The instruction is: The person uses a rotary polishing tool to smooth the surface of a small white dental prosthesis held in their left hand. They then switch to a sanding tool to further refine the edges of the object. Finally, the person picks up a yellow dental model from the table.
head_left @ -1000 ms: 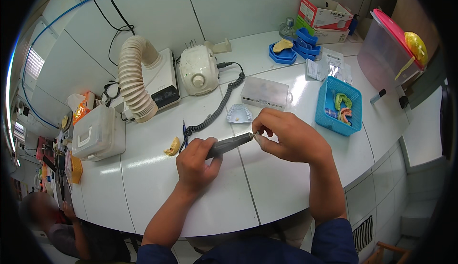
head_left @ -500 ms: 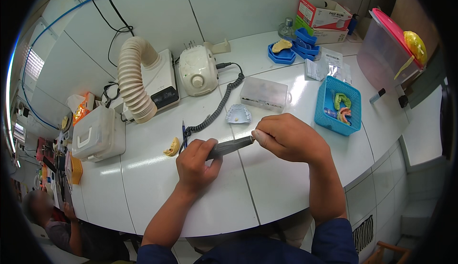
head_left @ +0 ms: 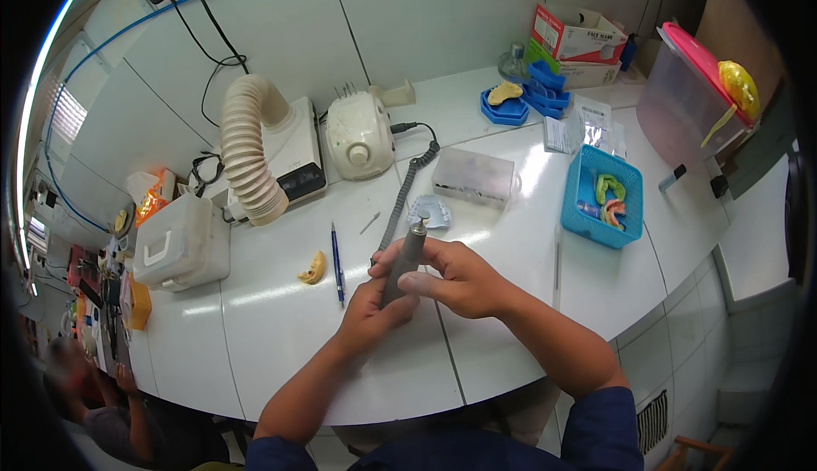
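Note:
My left hand (head_left: 371,314) is wrapped round the lower part of a dark grey rotary handpiece (head_left: 407,260). The thumb and fingers of my right hand (head_left: 461,280) close on its body from the right. The handpiece points up and away, with a small round-headed metal bit at its tip. A coiled cord (head_left: 400,207) runs from it to a cream control unit (head_left: 358,135). Just behind the tip lies a pale dental cast (head_left: 431,211), partly hidden. Left of my hands are a blue pencil (head_left: 337,265), a yellow tooth-model piece (head_left: 313,268) and a thin metal bit (head_left: 370,222).
A ribbed suction hose (head_left: 248,152) and a white case (head_left: 182,239) stand left. A clear box (head_left: 473,176), blue moulds (head_left: 505,114) and a blue basket (head_left: 599,231) with dental pieces sit right, near a lidded bin (head_left: 685,97). Another person (head_left: 119,420) sits far left.
The handpiece has swung from lying sideways to pointing up and away. My right hand has moved left and down from its tip onto its body. The cord has shifted right, baring the pencil.

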Demonstrator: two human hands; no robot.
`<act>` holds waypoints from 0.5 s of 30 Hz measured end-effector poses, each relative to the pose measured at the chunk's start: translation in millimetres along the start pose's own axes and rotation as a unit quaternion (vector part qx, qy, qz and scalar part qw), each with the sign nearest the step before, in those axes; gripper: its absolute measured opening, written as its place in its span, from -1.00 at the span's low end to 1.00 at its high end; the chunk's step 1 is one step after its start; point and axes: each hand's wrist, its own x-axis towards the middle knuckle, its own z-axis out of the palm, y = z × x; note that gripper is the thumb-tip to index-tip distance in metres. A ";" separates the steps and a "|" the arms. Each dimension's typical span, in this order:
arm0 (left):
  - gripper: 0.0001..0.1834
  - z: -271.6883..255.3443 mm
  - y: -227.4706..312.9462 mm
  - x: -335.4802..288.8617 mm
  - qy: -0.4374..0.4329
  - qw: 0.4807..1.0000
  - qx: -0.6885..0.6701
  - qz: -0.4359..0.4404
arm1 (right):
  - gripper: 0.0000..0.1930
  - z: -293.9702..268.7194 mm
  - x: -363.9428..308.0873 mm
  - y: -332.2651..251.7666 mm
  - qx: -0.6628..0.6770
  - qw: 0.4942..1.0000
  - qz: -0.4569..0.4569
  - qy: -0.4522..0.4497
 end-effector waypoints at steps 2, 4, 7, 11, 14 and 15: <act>-0.73 6.7 3.5 2.0 0.066 0.978 0.188 0.068 | -0.64 9.6 0.7 2.0 -0.027 0.997 -0.010 0.076; -0.66 13.8 3.6 2.3 0.128 0.943 0.296 0.081 | -0.67 17.8 -1.0 4.7 -0.044 0.988 -0.024 0.143; -0.61 15.0 -0.1 4.5 0.191 0.877 0.407 0.168 | -0.70 26.5 -2.1 4.4 -0.075 0.975 -0.041 0.206; -0.61 17.5 -7.9 10.5 0.214 0.856 0.408 0.236 | -0.71 19.5 -5.9 -4.4 -0.166 0.965 -0.032 0.199; -0.61 13.4 0.2 9.1 0.213 0.848 0.448 0.187 | -0.74 10.0 -0.2 -3.8 -0.071 0.961 -0.072 0.259; -0.62 11.3 -0.5 9.4 0.210 0.849 0.447 0.186 | -0.74 6.5 2.2 -2.7 -0.014 0.951 -0.093 0.293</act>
